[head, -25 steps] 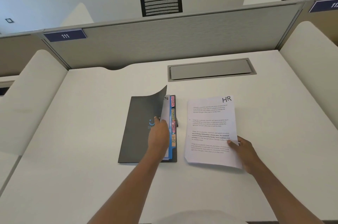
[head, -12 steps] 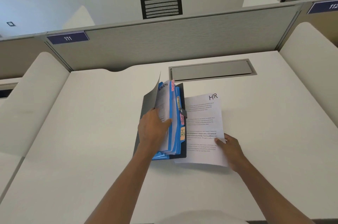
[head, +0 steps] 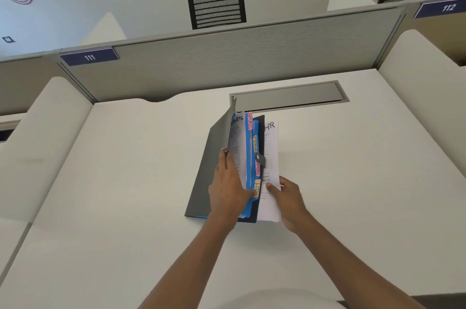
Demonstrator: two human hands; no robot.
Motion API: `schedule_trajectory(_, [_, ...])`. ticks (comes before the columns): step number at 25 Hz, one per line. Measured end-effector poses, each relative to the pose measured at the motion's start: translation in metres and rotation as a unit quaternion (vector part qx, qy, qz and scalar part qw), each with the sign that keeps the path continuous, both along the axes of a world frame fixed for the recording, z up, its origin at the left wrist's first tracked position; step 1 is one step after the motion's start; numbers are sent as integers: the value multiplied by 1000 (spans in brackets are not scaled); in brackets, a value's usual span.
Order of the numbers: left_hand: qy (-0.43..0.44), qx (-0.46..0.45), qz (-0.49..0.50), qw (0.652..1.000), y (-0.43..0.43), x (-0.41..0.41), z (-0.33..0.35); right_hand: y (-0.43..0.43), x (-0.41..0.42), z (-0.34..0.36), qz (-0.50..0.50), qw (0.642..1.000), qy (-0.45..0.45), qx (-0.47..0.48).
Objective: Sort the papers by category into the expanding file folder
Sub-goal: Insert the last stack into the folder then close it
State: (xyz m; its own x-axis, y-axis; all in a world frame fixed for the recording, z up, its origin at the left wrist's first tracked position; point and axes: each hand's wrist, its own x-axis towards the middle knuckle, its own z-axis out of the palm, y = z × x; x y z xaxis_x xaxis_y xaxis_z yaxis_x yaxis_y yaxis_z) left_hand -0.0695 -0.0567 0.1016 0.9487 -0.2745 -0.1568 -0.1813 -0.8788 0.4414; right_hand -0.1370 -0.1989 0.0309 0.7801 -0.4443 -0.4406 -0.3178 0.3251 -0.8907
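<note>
— Where is the folder now?
— The expanding file folder [head: 201,182] lies in the middle of the smooth white bench [head: 126,182], with its matte grey cover lifted steeply. Your left grip [head: 229,190] holds this cover and spreads the blue pockets [head: 249,175], which carry small coloured tabs.
— And my other grip?
— Your right grip [head: 290,197] pinches the thin white HR sheet [head: 271,152] near its lower end. The folder's dark back edge partly hides the sheet.
</note>
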Motion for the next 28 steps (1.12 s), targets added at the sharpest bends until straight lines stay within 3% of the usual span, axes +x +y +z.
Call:
schedule_trajectory(15, [13, -27, -6, 1000, -6, -5, -1, 11, -4, 3, 21, 1000, -16, -7])
schedule_trajectory(20, [67, -43, -34, 996, 0, 0, 4, 9, -3, 8, 18, 1000, -9, -12])
schedule_trajectory(23, [120, -32, -2, 992, 0, 7, 7, 6, -2, 9, 9, 1000, -5, -7])
schedule_trajectory(28, [70, -43, 4, 997, 4, 11, 8, 2, 1, 8, -5, 1000, -14, 20])
